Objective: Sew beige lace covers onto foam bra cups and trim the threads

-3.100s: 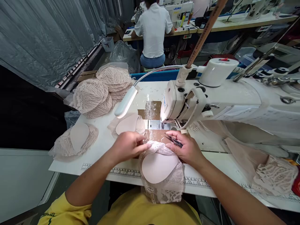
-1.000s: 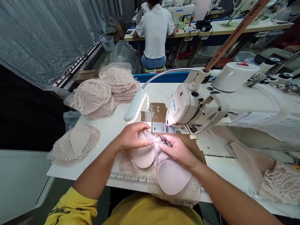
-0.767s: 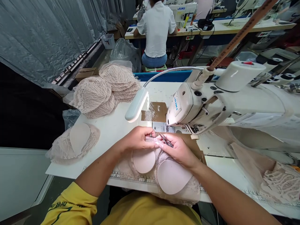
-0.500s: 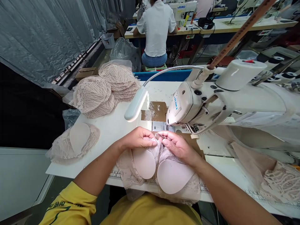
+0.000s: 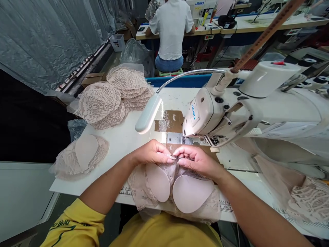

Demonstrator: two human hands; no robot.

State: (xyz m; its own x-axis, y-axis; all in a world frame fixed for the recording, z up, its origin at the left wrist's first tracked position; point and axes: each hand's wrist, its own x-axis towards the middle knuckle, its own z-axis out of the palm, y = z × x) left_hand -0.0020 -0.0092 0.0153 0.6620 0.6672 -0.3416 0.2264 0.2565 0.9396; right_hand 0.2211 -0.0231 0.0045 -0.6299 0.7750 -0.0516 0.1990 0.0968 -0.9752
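Observation:
A pale pink lace bra with two smooth moulded cups lies at the table's front edge, its lace spread out around the cups. My left hand is closed, pinching the bra's upper lace edge between thumb and fingers. Close against it, my right hand is also closed, around a thin metal tool that looks like thread snips. The tool's tip meets the lace at my left fingertips; most of it is hidden by my fingers. Both hands are just in front of the sewing machine's needle area.
A white sewing machine stands at the right, with a lamp on a bendy neck. Stacked lace pieces lie at the back left, another lace cup piece nearer. More lace is at right. A person sits ahead.
My right hand has shifted slightly, and the metal tool's tip has come down to the lace by my left fingertips. Both hands stay close together; the bra has barely moved.

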